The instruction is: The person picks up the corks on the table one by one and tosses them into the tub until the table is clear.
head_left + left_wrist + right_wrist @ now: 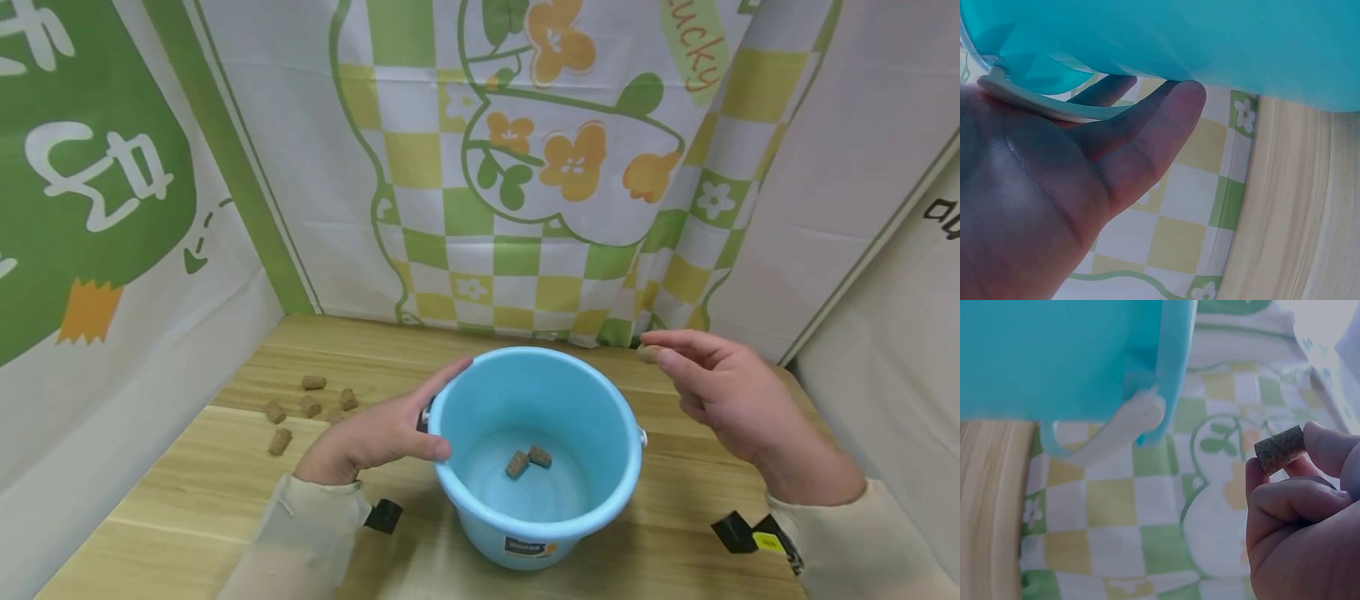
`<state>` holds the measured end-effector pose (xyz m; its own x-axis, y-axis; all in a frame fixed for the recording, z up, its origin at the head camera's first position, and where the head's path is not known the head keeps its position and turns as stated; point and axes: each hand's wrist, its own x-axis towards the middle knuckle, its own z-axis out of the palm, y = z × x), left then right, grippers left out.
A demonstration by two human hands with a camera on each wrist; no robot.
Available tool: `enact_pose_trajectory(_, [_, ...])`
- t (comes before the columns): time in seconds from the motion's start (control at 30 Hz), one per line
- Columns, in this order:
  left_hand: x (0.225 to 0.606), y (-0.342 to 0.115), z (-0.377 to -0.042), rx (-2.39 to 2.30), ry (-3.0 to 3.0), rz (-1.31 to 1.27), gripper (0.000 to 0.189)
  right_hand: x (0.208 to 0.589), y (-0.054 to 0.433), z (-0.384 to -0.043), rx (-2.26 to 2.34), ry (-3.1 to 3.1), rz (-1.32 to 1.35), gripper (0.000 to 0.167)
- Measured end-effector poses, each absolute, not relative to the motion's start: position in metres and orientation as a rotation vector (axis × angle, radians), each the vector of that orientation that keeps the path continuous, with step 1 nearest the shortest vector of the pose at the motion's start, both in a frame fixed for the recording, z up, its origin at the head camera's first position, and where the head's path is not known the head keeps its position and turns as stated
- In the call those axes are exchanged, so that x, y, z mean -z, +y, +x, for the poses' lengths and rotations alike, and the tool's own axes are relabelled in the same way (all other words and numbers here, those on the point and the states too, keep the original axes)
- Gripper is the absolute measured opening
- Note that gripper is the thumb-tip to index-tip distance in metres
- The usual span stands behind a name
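Note:
A light blue bucket [536,523] stands on the wooden table, with two corks [517,464] lying on its bottom. My left hand [378,433] holds the bucket at its left side, thumb over the rim. In the left wrist view the fingers [1141,147] reach along the outer wall, by the white handle [1054,107]. To the right of the bucket and above the table, my right hand [731,392] pinches a cork [1280,450] between thumb and fingertips. That cork is outside the rim.
Several loose corks [310,406] lie on the table [172,492] left of the bucket, one partly hidden by my left hand. A patterned cloth [480,250] hangs along the table's back edge. More printed cloth walls rise at the left and right.

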<state>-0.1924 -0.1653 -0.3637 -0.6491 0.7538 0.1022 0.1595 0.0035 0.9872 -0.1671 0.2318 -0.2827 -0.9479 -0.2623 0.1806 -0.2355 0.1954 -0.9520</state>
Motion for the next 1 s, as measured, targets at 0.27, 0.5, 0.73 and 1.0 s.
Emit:
enact_pose_trajectory(0.27, [0.362, -0.166, -0.192, -1.694, 1.822, 0.923, 0.112, 0.264, 0.208, -0.149, 1.376, 2.892, -0.516, 0.037])
enact_pose_trajectory(0.5, [0.361, -0.165, -0.191, -1.696, 1.822, 0.912, 0.112, 0.264, 0.192, -0.143, 1.218, 3.048, -0.78, 0.028])
enact_pose_trajectory(0.73, [0.362, -0.165, -0.192, -1.684, 1.844, 0.915, 0.112, 0.267, 0.182, -0.138, 1.111, 3.146, -0.954, 0.026])
enact_pose_trajectory(1.0, [0.363, -0.165, -0.192, -1.69, 1.837, 0.912, 0.111, 0.267, 0.174, -0.136, 1.103, 3.159, -1.089, 0.028])
